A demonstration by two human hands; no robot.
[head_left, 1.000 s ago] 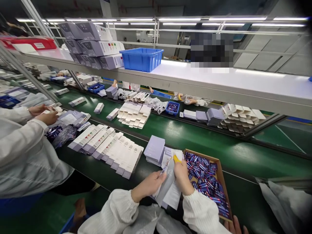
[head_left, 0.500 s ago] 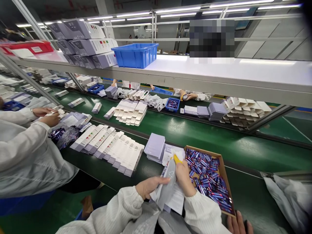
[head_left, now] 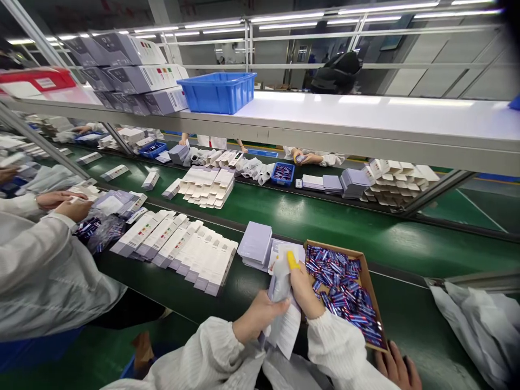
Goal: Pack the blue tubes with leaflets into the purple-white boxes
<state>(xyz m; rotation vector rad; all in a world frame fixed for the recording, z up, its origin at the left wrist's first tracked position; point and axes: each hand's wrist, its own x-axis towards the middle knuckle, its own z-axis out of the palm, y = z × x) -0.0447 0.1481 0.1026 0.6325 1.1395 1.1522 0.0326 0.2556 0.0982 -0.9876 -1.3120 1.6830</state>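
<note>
My left hand (head_left: pixel 262 317) is closed around the lower part of a greyish translucent plastic bag (head_left: pixel 279 279). My right hand (head_left: pixel 304 290) grips the same bag from its right side, a yellow cover (head_left: pixel 292 260) on one of its fingers. A white printed sheet (head_left: pixel 289 329) hangs down below the two hands; whether it is inside the bag I cannot tell. Just beyond them is a stack of lilac booklets (head_left: pixel 255 244). To the right, a shallow cardboard tray (head_left: pixel 372 295) holds many blue-and-red batteries (head_left: pixel 341 276).
A row of flattened-looking white cartons (head_left: pixel 187 249) lies left of the booklets. Behind runs a green conveyor belt (head_left: pixel 292 208), under a shelf (head_left: pixel 325 122) with a blue bin (head_left: pixel 217 92). A co-worker's hand (head_left: pixel 398 368) rests at lower right; another co-worker's hands (head_left: pixel 67 203) work at left.
My left hand has come closer to my right hand and slid along the bag. The bag now stands more upright and bunched, with the printed sheet showing below. The view has shifted slightly.
</note>
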